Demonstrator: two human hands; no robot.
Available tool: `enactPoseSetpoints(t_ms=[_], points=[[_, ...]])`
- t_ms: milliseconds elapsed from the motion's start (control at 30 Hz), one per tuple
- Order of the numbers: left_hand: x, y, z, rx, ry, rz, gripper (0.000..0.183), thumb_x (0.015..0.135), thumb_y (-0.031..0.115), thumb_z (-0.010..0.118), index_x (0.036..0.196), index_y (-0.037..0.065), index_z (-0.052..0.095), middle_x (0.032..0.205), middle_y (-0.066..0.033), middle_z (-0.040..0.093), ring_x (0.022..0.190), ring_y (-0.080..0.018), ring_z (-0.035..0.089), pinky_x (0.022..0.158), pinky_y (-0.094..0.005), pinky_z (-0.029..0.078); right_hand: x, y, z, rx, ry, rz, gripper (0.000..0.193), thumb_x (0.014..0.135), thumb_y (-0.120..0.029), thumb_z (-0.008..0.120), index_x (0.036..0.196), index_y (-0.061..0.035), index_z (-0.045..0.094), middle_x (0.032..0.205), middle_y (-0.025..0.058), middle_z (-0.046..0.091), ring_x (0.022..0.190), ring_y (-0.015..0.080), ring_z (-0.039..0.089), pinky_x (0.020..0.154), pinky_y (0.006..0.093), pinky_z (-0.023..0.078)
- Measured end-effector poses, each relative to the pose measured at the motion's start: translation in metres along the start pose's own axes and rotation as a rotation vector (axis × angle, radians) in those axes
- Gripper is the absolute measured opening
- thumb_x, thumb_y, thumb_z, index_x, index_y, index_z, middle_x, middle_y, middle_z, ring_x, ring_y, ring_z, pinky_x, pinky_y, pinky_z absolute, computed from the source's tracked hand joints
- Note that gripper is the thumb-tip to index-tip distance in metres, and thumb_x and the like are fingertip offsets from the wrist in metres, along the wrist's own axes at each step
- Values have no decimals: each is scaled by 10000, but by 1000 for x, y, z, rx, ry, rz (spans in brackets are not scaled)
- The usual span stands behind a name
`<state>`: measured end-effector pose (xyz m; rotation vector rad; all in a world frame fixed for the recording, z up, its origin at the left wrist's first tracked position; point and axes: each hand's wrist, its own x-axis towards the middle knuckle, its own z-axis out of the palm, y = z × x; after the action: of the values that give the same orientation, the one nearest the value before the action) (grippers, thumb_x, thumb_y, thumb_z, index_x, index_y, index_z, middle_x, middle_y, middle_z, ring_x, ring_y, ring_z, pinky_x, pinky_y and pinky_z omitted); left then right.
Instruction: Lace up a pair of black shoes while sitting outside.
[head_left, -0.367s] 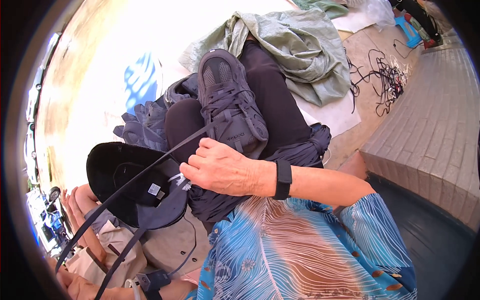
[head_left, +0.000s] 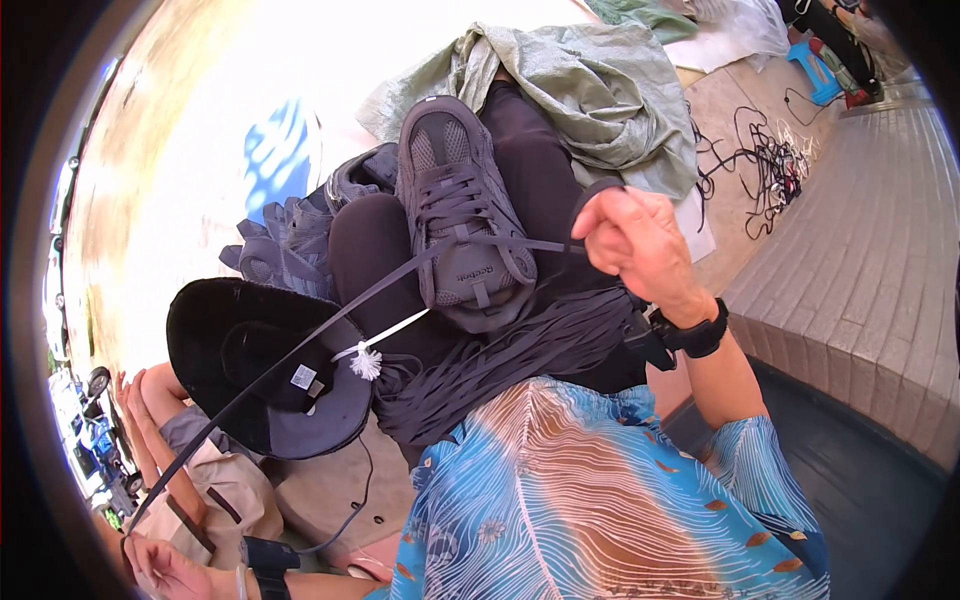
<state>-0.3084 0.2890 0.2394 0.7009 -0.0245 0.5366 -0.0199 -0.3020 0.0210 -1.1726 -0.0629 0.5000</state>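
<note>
A dark grey sneaker (head_left: 467, 270) lies across my thighs, toe pointing away, with flat dark laces (head_left: 455, 205) crossed over its tongue. To its right my right hand (head_left: 635, 245) is closed on one lace end, which stretches sideways from the eyelets. The other lace end (head_left: 270, 375) runs taut down to the lower left, where my left hand (head_left: 170, 568) is closed around it near the picture's rim. A thick bundle of loose dark laces (head_left: 510, 350) rests on my lap, just below the sneaker's heel.
A black hat (head_left: 235, 330) lies at left beside a white tassel (head_left: 366, 362). Several more grey shoes (head_left: 285, 245) sit beyond my left knee. A green-grey cloth (head_left: 610, 100) drapes ahead; tangled cords (head_left: 770, 165) lie on the floor. Another person's arm (head_left: 160, 450) is at left.
My right hand has swung from below the sneaker out to its right, drawing one lace across. Both lace ends ran to the lower left before; one still does.
</note>
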Motion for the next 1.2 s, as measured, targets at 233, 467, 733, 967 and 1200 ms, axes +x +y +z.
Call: enactPoseSetpoints(t_ms=[233, 467, 733, 967, 1200], points=[[7, -107, 19, 362, -65, -4, 55, 866, -61, 427, 891, -26, 460, 969, -115, 462, 962, -225, 467, 915, -361, 367, -12, -34, -111, 247, 391, -177, 381, 1052, -320, 416, 1011, 5, 610, 537, -72, 270, 399, 37, 207, 354, 220, 197], [6, -123, 29, 420, 229, 328, 222, 923, 19, 434, 1083, -122, 496, 1149, -191, 533, 1173, -292, 454, 1115, -443, 269, -43, -48, -183, -95, 905, -149, 475, 993, -451, 481, 1017, -9, 654, 621, 25, 510, 428, 122, 416, 384, 268, 332], [20, -318, 70, 316, -79, -285, 411, 1035, 211, 482, 1369, -28, 466, 833, -17, 430, 529, -67, 343, 444, -211, 329, 5, 15, -53, -1438, 314, -153, 305, 873, -323, 654, 839, -21, 690, 874, 181, 653, 825, 375, 630, 753, 435, 496], [31, -452, 82, 1465, -356, -171, 102, 891, 58, 670, 983, 14, 675, 796, 1, 564, 619, -71, 460, 580, -232, 397, 41, 21, 34, -1125, 187, -601, 78, 846, -99, 681, 899, -41, 669, 780, 103, 571, 725, 292, 614, 647, 365, 481], [36, -486, 68, 1646, -529, -14, 115, 849, 14, 666, 957, 16, 625, 830, -113, 593, 652, -248, 612, 616, -343, 499, 46, 48, 49, -1272, 136, -625, 110, 828, -103, 665, 788, -44, 581, 845, 88, 524, 650, 271, 635, 573, 356, 529]])
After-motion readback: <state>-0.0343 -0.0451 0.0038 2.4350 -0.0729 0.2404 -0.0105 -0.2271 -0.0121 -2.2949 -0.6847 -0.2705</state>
